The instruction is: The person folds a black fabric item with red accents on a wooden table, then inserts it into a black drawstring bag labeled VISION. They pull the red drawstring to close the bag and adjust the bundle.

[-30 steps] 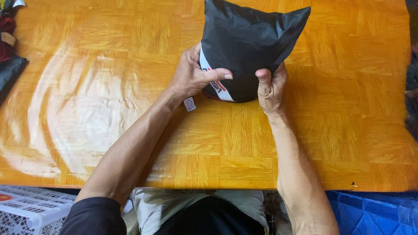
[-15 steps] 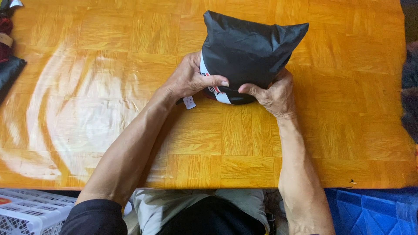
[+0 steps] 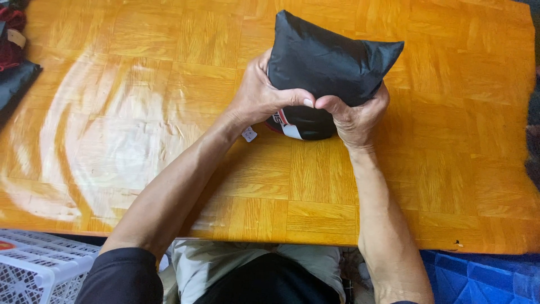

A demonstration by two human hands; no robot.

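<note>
Hands first: my left hand [image 3: 260, 97] and my right hand [image 3: 355, 117] both have a closed grip on the near end of a black pouch [image 3: 326, 63], thumbs meeting on top of it and fingers wrapped round its sides. The pouch stands on the counter [image 3: 169, 112], a little right of the middle and toward the far side. Its fabric is smooth, slightly glossy and creased, puffed into a soft pillow shape with two pointed corners at the far end. Below my thumbs the bunched near end shows a rounded bulge with a white and red label [image 3: 287, 125]. A small white tag [image 3: 249, 134] lies on the wood just beside my left wrist.

Around the pouch the counter is bare wood on every side: a broad stretch to my left, a narrower one to my right, some beyond the far corners. Its surface is orange-yellow parquet, varnished, with pale sheen streaks curving across the left half. The near edge runs straight above my lap.

Dark folded cloth [image 3: 14, 79] sits at the far left edge, well apart. Below the counter's edge, a white plastic lattice basket [image 3: 39, 270] is at my left and a blue quilted surface [image 3: 484, 278] at my right.
</note>
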